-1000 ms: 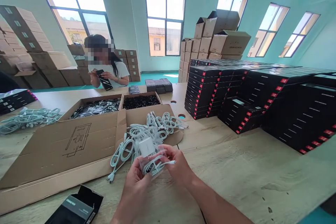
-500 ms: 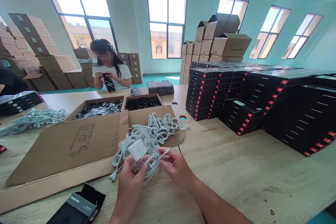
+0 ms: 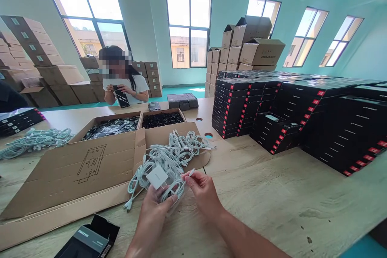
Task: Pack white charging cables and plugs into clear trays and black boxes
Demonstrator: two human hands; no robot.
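My left hand (image 3: pixel 155 209) is closed around a clear plastic tray that carries a white charger (image 3: pixel 157 176) and a coiled white charging cable (image 3: pixel 176 190). The thumb presses down near the coil; much of the tray is hidden by the hand and its contents. Just to the right, my right hand (image 3: pixel 203 191) pinches the cable's plug end (image 3: pixel 191 172) between thumb and fingers. Right behind the tray lies a tangled pile of white cables (image 3: pixel 165 155). An opened black box (image 3: pixel 86 236) with its flap up lies at the lower left.
Beyond the cardboard flap (image 3: pixel 90 173) stand a carton of small flat pieces (image 3: pixel 111 127) and a carton of small black parts (image 3: pixel 161 119). Stacked black boxes (image 3: pixel 305 109) fill the right side. A co-worker (image 3: pixel 125 84) across the table holds a black box (image 3: pixel 121 97).
My right hand has shifted slightly right and down, still pinching the cable end. My left thumb has moved onto the cable coil. The view has turned a little to the right.
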